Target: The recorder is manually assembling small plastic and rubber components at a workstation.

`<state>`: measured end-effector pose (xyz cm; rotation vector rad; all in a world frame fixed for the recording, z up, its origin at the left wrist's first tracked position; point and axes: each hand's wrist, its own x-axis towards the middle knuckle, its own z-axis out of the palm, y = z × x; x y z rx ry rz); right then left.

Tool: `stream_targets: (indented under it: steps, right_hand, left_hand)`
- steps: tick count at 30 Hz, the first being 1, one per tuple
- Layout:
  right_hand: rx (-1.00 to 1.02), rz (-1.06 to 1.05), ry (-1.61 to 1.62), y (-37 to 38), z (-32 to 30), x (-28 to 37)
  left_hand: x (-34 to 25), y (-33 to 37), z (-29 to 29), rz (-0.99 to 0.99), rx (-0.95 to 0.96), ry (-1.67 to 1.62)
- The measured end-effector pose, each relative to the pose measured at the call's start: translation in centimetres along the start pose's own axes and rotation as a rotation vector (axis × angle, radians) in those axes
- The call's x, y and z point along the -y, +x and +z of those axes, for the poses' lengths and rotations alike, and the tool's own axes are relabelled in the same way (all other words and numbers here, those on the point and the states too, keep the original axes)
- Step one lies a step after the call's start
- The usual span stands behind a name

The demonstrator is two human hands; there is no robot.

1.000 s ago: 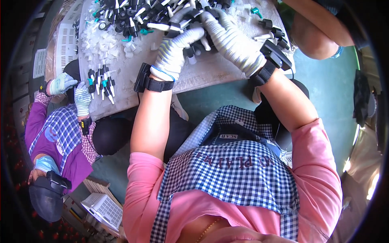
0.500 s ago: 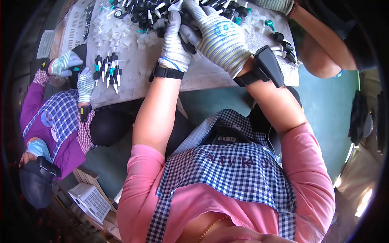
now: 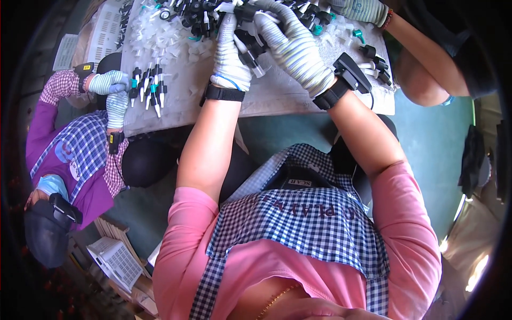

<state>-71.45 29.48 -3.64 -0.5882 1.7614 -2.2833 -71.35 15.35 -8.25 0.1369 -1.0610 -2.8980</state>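
Note:
My left hand (image 3: 230, 61), in a striped knit glove, is closed at the table's far edge of view. Black pump heads (image 3: 249, 52) with a white stem and a clear end stick out from its palm side. My right hand (image 3: 301, 53), gloved the same way, has its fingers curled round a black-and-white pump dispenser head (image 3: 246, 12) at the left thumb's tip. The two hands meet at this part; the fingertips are partly hidden. Behind them lies a pile of black pump heads (image 3: 200, 16), with loose translucent caps (image 3: 176, 40) to its left.
Several pumps lie grouped on the table (image 3: 186, 101) at left (image 3: 149, 90), beside a co-worker's gloved hands (image 3: 109, 82). Another co-worker's gloved hand (image 3: 362, 10) is at the upper right, near more black pumps (image 3: 376, 64). A white crate (image 3: 109, 32) stands far left.
My right hand has turned and its fingers have curled in toward the left hand. The black pump part between them shows more. The left co-worker's hands have moved right, to the grouped pumps.

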Motion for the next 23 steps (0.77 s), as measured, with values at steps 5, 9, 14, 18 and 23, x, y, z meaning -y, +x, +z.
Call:
stream_targets:
  steps: [5,9,14,18,23]
  right_hand:
    - [-0.157,0.035,0.146,-0.2,0.3,-3.2]
    - [-0.329,0.240,0.180,-0.9,2.1,-4.4]
    - [-0.437,-0.345,-0.482,0.0,1.4,-7.5]
    - [-0.434,0.305,0.549,-0.8,2.5,-3.5]
    - [-0.554,0.278,0.683,-0.7,2.1,-6.4]
  left_hand:
    - [-0.4,0.1,1.5,0.099,0.007,0.146]
    - [1.1,1.7,-1.5,0.112,0.001,-0.106]
    - [0.6,0.7,0.6,0.114,-0.179,-0.122]
    - [0.1,1.8,-1.2,0.165,-0.158,0.058]
    - [0.5,3.0,-1.6,-0.006,-0.024,-0.272]
